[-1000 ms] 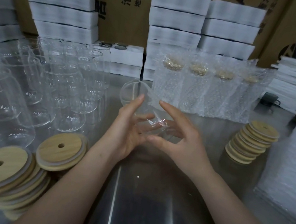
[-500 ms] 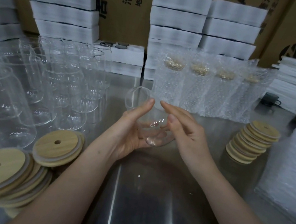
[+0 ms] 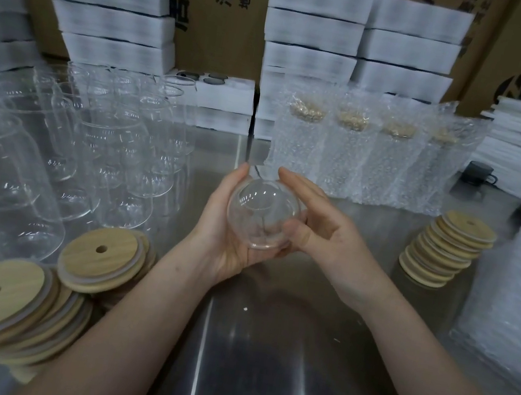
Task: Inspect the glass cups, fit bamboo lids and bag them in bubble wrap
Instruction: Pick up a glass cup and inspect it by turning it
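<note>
A clear glass cup (image 3: 261, 214) lies on its side between my hands above the steel table, its base turned toward me. My left hand (image 3: 231, 223) cradles it from the left and below, fingers curled round it. My right hand (image 3: 319, 223) holds its right side, thumb on the base rim and fingers stretched along the far wall. Bamboo lids with a centre hole lie in loose piles at the near left (image 3: 31, 297), and a neater stack of lids (image 3: 447, 247) stands at the right. Several cups bagged in bubble wrap (image 3: 362, 152) stand in a row behind.
Many bare glass cups (image 3: 90, 143) crowd the left of the steel table (image 3: 262, 351). A pile of flat bubble-wrap bags (image 3: 515, 306) lies at the right edge. White foam trays (image 3: 312, 34) and cardboard boxes (image 3: 225, 21) are stacked along the back. A small dark mug (image 3: 478, 172) stands far right.
The cup has turned between my hands from lying slanted with its mouth away to showing its base toward me. Both hands have closed in around it.
</note>
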The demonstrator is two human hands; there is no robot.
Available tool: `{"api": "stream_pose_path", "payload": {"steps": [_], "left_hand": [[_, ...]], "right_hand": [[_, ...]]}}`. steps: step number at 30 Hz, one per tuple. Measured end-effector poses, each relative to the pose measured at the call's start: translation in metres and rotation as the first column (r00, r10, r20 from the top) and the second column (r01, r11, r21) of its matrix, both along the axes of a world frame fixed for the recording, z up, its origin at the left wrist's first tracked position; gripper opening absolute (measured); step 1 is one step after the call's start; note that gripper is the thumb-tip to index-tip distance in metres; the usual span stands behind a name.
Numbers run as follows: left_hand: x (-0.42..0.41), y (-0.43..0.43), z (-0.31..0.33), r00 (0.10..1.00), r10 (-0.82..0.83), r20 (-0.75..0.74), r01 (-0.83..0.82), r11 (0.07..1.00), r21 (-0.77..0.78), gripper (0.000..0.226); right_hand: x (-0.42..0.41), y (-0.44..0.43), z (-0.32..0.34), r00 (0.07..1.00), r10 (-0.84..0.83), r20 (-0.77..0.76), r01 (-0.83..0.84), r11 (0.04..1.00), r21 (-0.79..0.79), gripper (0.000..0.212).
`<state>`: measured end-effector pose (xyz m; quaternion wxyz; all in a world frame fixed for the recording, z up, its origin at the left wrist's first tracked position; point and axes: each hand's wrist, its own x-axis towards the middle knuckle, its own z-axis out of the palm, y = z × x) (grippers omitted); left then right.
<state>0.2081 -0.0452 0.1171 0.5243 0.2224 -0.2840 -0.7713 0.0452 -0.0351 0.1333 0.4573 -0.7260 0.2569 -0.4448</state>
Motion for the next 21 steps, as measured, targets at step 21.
{"api": "stream_pose_path", "payload": {"steps": [21], "left_hand": [[-0.02,0.009,0.002,0.958,0.197,0.208,-0.188,0.98,-0.06,0.063]], "right_hand": [[0.013,0.009,-0.008,0.926,-0.377,-0.004,0.35,0.862,-0.366,0.064]]}}
